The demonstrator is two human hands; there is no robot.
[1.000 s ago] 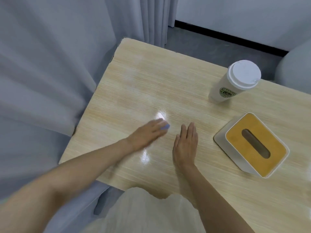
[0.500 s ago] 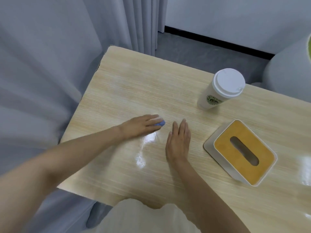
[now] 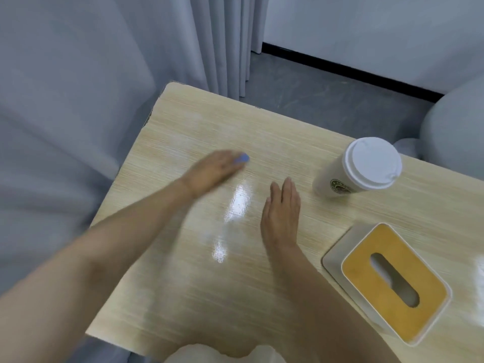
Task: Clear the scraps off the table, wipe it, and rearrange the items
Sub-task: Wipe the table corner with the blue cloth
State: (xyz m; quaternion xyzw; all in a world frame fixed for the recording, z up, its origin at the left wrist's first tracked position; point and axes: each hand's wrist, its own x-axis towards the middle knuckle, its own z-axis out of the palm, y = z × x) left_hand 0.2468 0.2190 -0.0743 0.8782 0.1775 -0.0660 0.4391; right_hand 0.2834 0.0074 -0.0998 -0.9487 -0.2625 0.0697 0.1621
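Note:
My left hand (image 3: 212, 171) lies flat on the light wooden table (image 3: 183, 297) left of centre, blurred by motion. It presses a small blue cloth (image 3: 241, 159) against the surface; only the cloth's tip shows past my fingertips. My right hand (image 3: 281, 213) rests palm down on the table with straight fingers, a little to the right of a wet glossy streak (image 3: 237, 203). A white lidded paper cup (image 3: 366, 166) with a green logo stands just right of my right hand. A white tissue box (image 3: 392, 284) with an orange slotted top sits near the right front.
Grey curtains (image 3: 78, 100) hang close along the table's left edge and far corner. A grey rounded seat (image 3: 455, 127) stands beyond the table's far right side. Grey floor shows behind the table. My light clothing (image 3: 222, 355) touches the front edge.
My left hand has slid with the blue cloth away from me and slightly left across the table. My right hand stays flat in place. The view has shifted a little.

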